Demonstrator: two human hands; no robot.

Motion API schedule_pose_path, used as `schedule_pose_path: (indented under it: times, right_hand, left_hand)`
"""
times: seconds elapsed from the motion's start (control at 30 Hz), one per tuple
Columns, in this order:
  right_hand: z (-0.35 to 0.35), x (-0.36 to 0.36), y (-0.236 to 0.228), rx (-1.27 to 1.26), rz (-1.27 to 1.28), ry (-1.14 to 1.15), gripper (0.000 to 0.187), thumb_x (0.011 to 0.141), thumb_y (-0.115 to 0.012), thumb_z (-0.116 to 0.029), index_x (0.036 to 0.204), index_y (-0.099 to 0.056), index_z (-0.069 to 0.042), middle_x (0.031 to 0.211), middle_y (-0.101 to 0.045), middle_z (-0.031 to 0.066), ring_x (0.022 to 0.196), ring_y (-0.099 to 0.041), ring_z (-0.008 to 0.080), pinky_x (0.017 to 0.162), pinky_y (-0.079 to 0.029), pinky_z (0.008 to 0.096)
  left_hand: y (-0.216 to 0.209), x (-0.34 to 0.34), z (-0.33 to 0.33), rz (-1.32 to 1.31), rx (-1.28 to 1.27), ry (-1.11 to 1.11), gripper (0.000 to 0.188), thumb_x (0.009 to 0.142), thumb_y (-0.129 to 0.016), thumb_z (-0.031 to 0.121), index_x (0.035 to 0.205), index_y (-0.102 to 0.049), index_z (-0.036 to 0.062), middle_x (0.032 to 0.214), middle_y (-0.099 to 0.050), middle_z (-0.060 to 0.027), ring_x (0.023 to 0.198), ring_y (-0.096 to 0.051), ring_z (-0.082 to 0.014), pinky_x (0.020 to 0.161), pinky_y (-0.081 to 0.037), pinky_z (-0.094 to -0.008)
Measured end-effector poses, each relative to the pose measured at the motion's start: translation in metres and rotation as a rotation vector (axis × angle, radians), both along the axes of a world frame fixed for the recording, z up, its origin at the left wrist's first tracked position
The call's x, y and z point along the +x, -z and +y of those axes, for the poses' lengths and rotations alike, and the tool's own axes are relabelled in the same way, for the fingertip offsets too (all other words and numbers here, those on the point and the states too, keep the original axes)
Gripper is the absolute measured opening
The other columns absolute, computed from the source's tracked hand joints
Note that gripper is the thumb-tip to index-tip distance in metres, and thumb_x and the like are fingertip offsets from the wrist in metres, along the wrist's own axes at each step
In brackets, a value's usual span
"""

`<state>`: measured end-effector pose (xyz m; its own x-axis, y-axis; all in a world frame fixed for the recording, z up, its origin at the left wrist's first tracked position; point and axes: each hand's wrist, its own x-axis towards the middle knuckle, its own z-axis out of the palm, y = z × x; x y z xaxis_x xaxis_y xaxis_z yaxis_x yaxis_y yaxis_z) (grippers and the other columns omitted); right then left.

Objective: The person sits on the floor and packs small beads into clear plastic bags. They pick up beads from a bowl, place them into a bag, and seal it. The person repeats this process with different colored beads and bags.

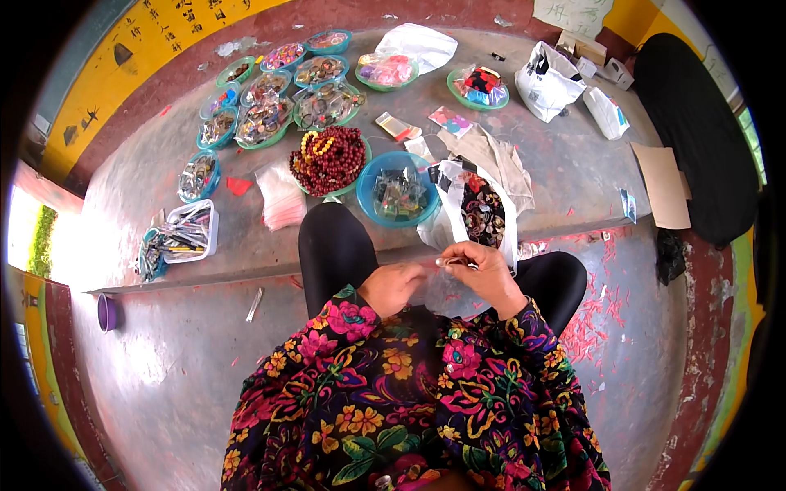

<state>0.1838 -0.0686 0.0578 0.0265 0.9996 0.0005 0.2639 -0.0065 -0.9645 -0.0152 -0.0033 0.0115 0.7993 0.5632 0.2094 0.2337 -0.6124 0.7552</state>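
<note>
My right hand (489,280) is closed in a pinch on a small item with a dark, looped part and a pale tip, too small to name. Close beside it on the left is my left hand (391,288), its fingers pointing toward that item and smeared by motion. Just beyond the hands, an open white bag (446,219) holds a heap of small dark and shiny pieces (485,214). A blue basin (399,222) left of the bag contains clear plastic packets (399,195).
Dark red beaded strands (332,159) fill a bowl near my left knee. Clear plastic bags (278,196) lie beside it. Several filled bowls (327,105) stand farther back. A white tray (214,233) of pens is at left. Red scraps (602,307) litter the lower floor.
</note>
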Motion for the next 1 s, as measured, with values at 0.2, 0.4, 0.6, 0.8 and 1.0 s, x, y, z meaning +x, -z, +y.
schedule_pose_path:
  times: [0.2, 0.4, 0.6, 0.8, 1.0]
  right_hand:
    - [0.005, -0.01, 0.005, 0.287, -0.376, -0.084, 0.007, 0.074, -0.059, -0.004, 0.079, -0.062, 0.0, 0.072, -0.061, 0.012, 0.064, -0.06, 0.0256, 0.057, -0.047, 0.0313]
    - [0.005, -0.01, 0.009, 0.28, -0.354, -0.16, 0.01, 0.074, -0.054, -0.002, 0.076, -0.063, 0.001, 0.076, -0.061, 0.0138, 0.07, -0.059, 0.0312, 0.061, -0.047, 0.0349]
    - [0.007, -0.007, 0.001, 0.268, -0.377, -0.188, 0.016, 0.074, -0.054, -0.001, 0.088, -0.06, -0.001, 0.075, -0.059, 0.0139, 0.07, -0.058, 0.0315, 0.062, -0.047, 0.0356]
    - [0.008, -0.013, -0.005, 0.221, -0.449, -0.141, 0.021, 0.071, -0.055, -0.001, 0.092, -0.057, -0.004, 0.076, -0.059, 0.0143, 0.072, -0.058, 0.0318, 0.063, -0.046, 0.0378]
    - [0.011, -0.011, 0.0, 0.445, -0.526, -0.243, 0.025, 0.071, -0.055, 0.0, 0.095, -0.055, -0.004, 0.079, -0.06, 0.0139, 0.074, -0.057, 0.0311, 0.064, -0.046, 0.0373]
  left_hand:
    - [0.005, 0.002, -0.002, 0.153, 0.034, 0.061, 0.018, 0.082, -0.05, 0.009, 0.098, -0.056, 0.0038, 0.089, -0.06, -0.0154, 0.085, -0.059, -0.0323, 0.073, -0.047, -0.0378]
    - [-0.002, 0.001, -0.006, 0.171, 0.024, 0.083, 0.021, 0.081, -0.051, 0.008, 0.101, -0.056, 0.005, 0.087, -0.06, -0.0146, 0.084, -0.059, -0.032, 0.074, -0.048, -0.038]
    - [0.003, 0.001, -0.004, 0.124, 0.027, 0.096, 0.02, 0.081, -0.052, 0.009, 0.101, -0.057, 0.007, 0.081, -0.058, -0.0127, 0.079, -0.059, -0.031, 0.071, -0.047, -0.0382]
    - [0.001, 0.002, -0.004, 0.087, 0.064, 0.122, 0.021, 0.081, -0.054, 0.009, 0.101, -0.059, 0.0082, 0.08, -0.059, -0.0119, 0.077, -0.059, -0.0299, 0.069, -0.048, -0.0374]
    - [0.001, 0.002, -0.003, -0.004, 0.006, 0.114, 0.018, 0.08, -0.057, 0.008, 0.098, -0.06, 0.0068, 0.082, -0.06, -0.0122, 0.078, -0.06, -0.0305, 0.069, -0.048, -0.0373]
